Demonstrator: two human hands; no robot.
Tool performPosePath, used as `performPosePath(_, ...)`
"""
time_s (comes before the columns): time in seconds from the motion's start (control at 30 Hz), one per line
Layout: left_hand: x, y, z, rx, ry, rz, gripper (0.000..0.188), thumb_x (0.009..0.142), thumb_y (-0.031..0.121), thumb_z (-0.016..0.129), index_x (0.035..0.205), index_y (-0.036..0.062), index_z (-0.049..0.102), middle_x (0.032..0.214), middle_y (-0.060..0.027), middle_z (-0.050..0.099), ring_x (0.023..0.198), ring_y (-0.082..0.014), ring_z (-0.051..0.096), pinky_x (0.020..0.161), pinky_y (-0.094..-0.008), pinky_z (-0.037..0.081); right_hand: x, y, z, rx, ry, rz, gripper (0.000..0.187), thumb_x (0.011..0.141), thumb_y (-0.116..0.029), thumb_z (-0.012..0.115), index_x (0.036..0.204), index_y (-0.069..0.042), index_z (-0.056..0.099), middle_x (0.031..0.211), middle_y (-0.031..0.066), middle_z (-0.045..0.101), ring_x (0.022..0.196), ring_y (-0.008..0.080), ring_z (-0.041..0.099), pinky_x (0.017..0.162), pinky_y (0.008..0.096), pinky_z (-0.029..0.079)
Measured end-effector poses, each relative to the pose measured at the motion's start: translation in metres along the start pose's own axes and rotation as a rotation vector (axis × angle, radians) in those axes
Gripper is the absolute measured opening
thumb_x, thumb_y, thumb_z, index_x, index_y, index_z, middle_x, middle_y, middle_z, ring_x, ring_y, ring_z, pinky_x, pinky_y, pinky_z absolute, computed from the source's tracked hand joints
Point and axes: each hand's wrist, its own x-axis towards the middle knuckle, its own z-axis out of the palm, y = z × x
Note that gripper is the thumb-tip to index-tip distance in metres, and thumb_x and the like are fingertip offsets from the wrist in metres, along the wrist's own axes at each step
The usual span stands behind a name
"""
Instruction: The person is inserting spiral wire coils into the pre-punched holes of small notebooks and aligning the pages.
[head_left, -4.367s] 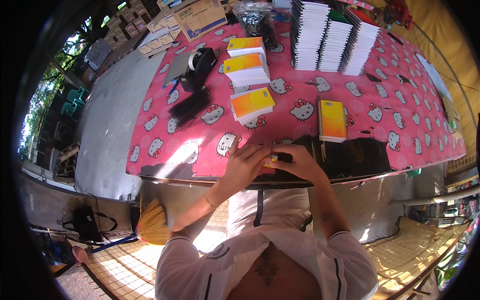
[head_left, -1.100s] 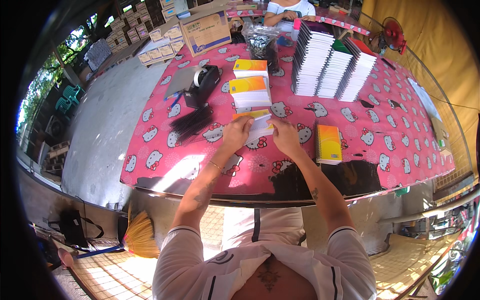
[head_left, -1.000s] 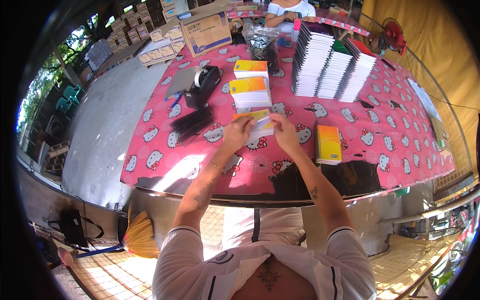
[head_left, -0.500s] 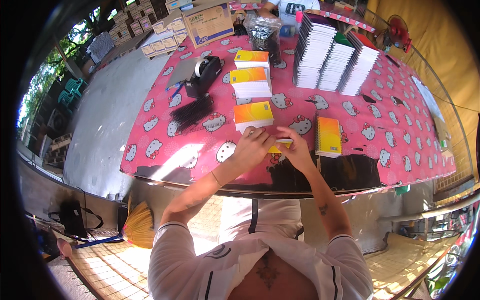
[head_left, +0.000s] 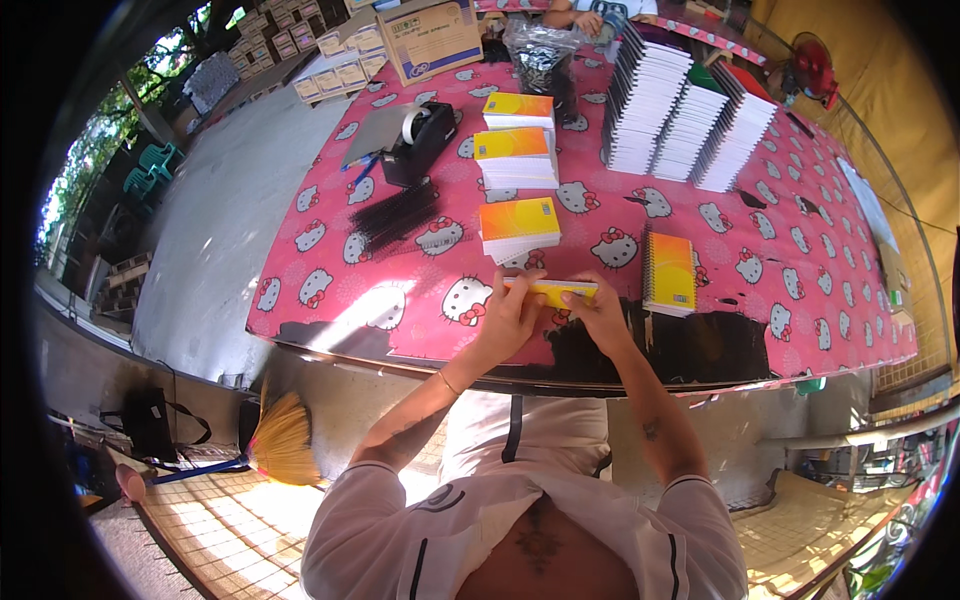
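Observation:
Between my two hands, just above the table near its front edge, is a small yellow notebook [head_left: 552, 292], tilted so that its long edge shows. My left hand [head_left: 514, 312] is closed on its left end. The fingers of my right hand [head_left: 598, 316] grip the right end, thumb on the yellow cover. Just beyond lies a short pile of yellow-orange notebooks [head_left: 520, 222]. A spiral-bound yellow-orange notebook [head_left: 669, 272] rests to the right of my right hand. Black binding coils [head_left: 393, 218] lie in a bundle to the far left of my hands.
Two more yellow-orange piles [head_left: 517, 146] stand farther back, beside a black tape dispenser [head_left: 420, 150]. Tall stacks of bound notebooks [head_left: 640, 110] rise at the back right. A plastic bag of dark pieces [head_left: 543, 70], a cardboard box [head_left: 432, 45] and another person's hand [head_left: 588, 22] are beyond.
My right hand's fingers have come down from above the notebook onto its right end. My hands have moved apart, leaving more of the notebook in sight. The whole view has shifted slightly.

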Motion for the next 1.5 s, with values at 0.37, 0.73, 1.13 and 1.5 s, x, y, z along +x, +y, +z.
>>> performPosePath(0.37, 0.046, -0.069, -0.095, 0.557, 0.362, 0.099, 0.022, 0.095, 0.009, 0.062, 0.117, 0.0046, 0.064, 0.098, -0.0129, 0.068, 0.088, -0.032, 0.065, 0.077, -0.0411, 0.051, -0.006, -0.007, 0.003, -0.121, -0.1, -0.07, 0.031, 0.096, -0.012, 0.066, 0.123, 0.001, 0.064, 0.108, 0.0048, 0.069, 0.095, 0.0075, 0.061, 0.082, 0.0232, 0.051)
performPosePath(0.73, -0.005, 0.004, -0.082, 0.043, 0.085, -0.126, 0.018, 0.092, 0.014, 0.071, 0.106, 0.0037, 0.074, 0.077, -0.0126, 0.065, 0.057, -0.0213, 0.063, 0.053, -0.0331, 0.049, -0.007, -0.005, 0.002, -0.126, -0.105, -0.068, 0.031, 0.099, -0.011, 0.061, 0.126, 0.004, 0.062, 0.107, 0.0072, 0.07, 0.094, 0.0087, 0.063, 0.083, 0.0251, 0.051)
performPosePath(1.13, 0.027, 0.004, -0.099, 0.06, -0.135, 0.051, 0.022, 0.094, 0.023, 0.069, 0.109, 0.0078, 0.07, 0.083, -0.0122, 0.064, 0.068, -0.0271, 0.065, 0.062, -0.0371, 0.051, -0.011, -0.008, 0.001, -0.089, -0.153, -0.038, 0.029, 0.099, -0.01, 0.061, 0.124, 0.004, 0.062, 0.108, 0.0083, 0.069, 0.095, 0.0106, 0.064, 0.085, 0.0261, 0.052)
performPosePath(1.5, 0.028, 0.044, -0.078, 0.677, -0.118, 0.193, 0.058, 0.097, 0.045, 0.056, 0.14, 0.006, 0.051, 0.133, -0.0218, 0.053, 0.126, -0.0378, 0.051, 0.102, -0.0581, 0.036, -0.032, -0.025, 0.024, -0.122, 0.006, -0.123, 0.027, 0.098, -0.01, 0.062, 0.121, 0.003, 0.066, 0.105, 0.009, 0.072, 0.094, 0.0105, 0.064, 0.085, 0.0266, 0.052)
